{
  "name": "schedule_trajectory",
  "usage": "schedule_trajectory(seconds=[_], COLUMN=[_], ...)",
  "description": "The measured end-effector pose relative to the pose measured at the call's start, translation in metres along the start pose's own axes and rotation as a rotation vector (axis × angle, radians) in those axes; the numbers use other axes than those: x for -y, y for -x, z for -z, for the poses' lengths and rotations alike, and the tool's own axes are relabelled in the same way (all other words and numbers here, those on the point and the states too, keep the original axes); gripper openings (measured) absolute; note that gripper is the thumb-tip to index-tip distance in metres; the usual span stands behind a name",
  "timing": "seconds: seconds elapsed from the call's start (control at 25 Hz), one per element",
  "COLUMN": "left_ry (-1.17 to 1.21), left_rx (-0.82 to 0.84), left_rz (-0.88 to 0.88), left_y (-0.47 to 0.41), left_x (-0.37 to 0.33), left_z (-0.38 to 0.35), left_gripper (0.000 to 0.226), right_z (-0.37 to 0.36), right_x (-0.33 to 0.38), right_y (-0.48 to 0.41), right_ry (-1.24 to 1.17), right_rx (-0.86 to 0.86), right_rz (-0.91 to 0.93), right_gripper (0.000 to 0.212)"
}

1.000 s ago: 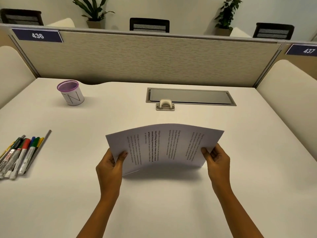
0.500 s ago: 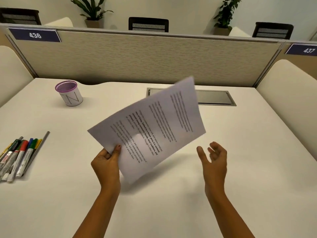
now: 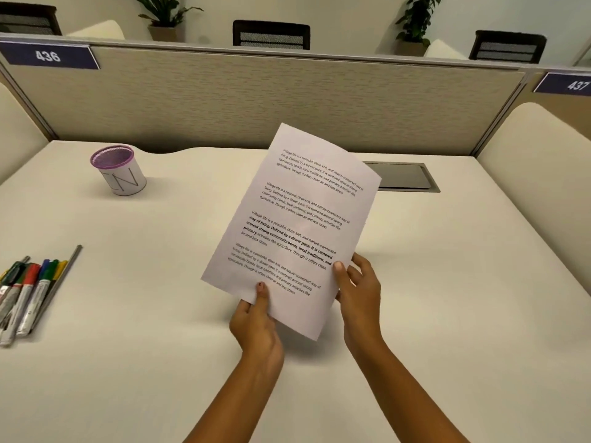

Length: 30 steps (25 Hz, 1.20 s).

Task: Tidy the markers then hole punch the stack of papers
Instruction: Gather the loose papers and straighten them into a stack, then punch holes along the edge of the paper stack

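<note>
- Stack of papers (image 3: pixel 297 219): white sheets, portrait way up, leaning to the right; four short blocks of black print on the top sheet, the third partly in bold; lifted clear of the counter (image 3: pixel 144 314), above its middle, with a soft shadow under the lower corner.
- Left hand (image 3: pixel 256 324): pinching the bottom edge; thumb laid on the printed face, fingers curled behind.
- Right hand (image 3: pixel 359 292): gripping the lower right edge; thumb on the front, fingers bent round the back.
- Markers (image 3: pixel 27 292): lying side by side at the left edge of the counter, well apart from the papers; red, green, blue and yellow caps showing; a thin grey stick (image 3: pixel 71 260) just beside them on the right.
- Purple-rimmed mesh cup (image 3: pixel 120 171): upright at the far left; white band with letters round it.
- Grey hatch (image 3: pixel 404 175): set into the counter, partly hidden behind the papers' top right corner.
- Beige partition (image 3: pixel 224 100) along the far side; blue plates (image 3: pixel 48 55) reading 436 and 437.
</note>
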State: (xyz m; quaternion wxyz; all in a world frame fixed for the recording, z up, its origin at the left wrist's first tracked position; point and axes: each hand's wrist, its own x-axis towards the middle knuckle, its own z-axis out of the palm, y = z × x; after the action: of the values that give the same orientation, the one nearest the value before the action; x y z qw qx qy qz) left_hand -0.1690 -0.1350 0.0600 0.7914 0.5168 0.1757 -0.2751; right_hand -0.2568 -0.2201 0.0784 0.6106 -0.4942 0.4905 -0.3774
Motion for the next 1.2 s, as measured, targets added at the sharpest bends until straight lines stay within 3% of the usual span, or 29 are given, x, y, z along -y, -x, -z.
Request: schedule_trajectory(seconds=[0.16,0.44,0.64,0.92,1.12,1.2], left_ry=[-0.023,-0.285,-0.691,-1.122,-1.414,-1.512], left_rx=[0.058,0.176,0.077,0.234,0.493,0.52], left_rz=[-0.009,-0.081,-0.381,-0.552,-0.674,-0.675], left_y=[-0.002,-0.026,-0.07,-0.147,-0.188,-0.2], left_x=[0.01,0.004,-0.019,-0.036,-0.034,-0.027], left_z=[0.001,0.006,-0.015,-0.104,-0.191,-0.218], left_gripper=[0.011,0.021,0.036,0.031,0.042,0.04], right_z=[0.005,0.037,0.087,0.125,0.135,0.138], right_x=[-0.001,-0.002,-0.001,-0.002,-0.008,-0.013], right_y=[-0.014,-0.046,-0.072,-0.1,-0.119,-0.127], right_ry=[0.093,0.192,0.309,0.502,0.58,0.61], right_rx=[-0.08,-0.113,-0.073,-0.051,-0.058,-0.06], right_rz=[0.056,0.1,0.016,-0.084,-0.119,-0.129], right_gripper=[0.022,0.026,0.029,0.029,0.024,0.023])
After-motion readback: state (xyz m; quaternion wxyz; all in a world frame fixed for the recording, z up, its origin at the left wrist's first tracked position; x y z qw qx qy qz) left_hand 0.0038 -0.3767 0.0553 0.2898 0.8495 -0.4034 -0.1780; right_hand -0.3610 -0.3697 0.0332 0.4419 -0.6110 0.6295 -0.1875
